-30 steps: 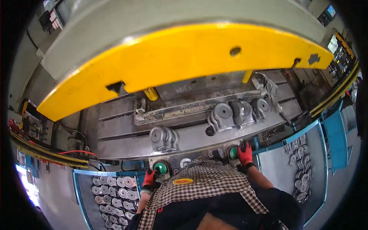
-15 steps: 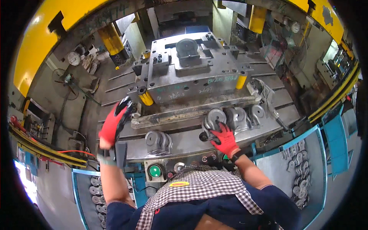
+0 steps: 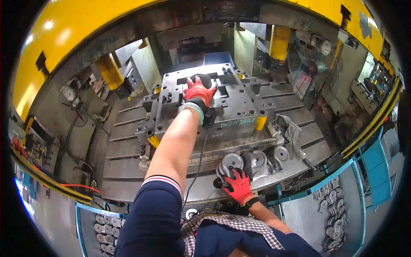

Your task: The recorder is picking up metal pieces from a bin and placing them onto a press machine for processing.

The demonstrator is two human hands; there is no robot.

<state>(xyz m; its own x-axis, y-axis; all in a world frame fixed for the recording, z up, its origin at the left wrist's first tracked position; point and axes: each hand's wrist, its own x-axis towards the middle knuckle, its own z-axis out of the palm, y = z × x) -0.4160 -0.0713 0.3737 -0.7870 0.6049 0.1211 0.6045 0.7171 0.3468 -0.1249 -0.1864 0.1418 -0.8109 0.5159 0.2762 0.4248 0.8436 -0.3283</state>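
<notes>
My left hand (image 3: pixel 200 91), in a red glove with a dark strap at the wrist, reaches onto the steel die block (image 3: pixel 233 100). Its fingers are spread over the near side of a dark round metal part (image 3: pixel 206 80) seated there; whether they touch it I cannot tell. My right hand (image 3: pixel 238 188), gloved in red and black, is closed on a stamped metal part (image 3: pixel 232 160) with a round cupped end, on the front of the press bed. A dark round piece (image 3: pixel 218 183) shows by its thumb. More stamped parts (image 3: pixel 258 159) stand just right of it.
A grey rag (image 3: pixel 291 130) and a rod-like tool (image 3: pixel 309 162) lie at the bed's right. Yellow posts (image 3: pixel 260 123) rise beside the die, under the yellow press frame (image 3: pixel 85 25). Blue-edged bins with several stamped parts (image 3: pixel 335 210) flank me. A cord (image 3: pixel 200 167) hangs from my left wrist.
My left hand has swung from the left side forward and right onto the die's round part. My right hand stays on the stamped part. The view has shifted; my left arm now covers the bed's left front.
</notes>
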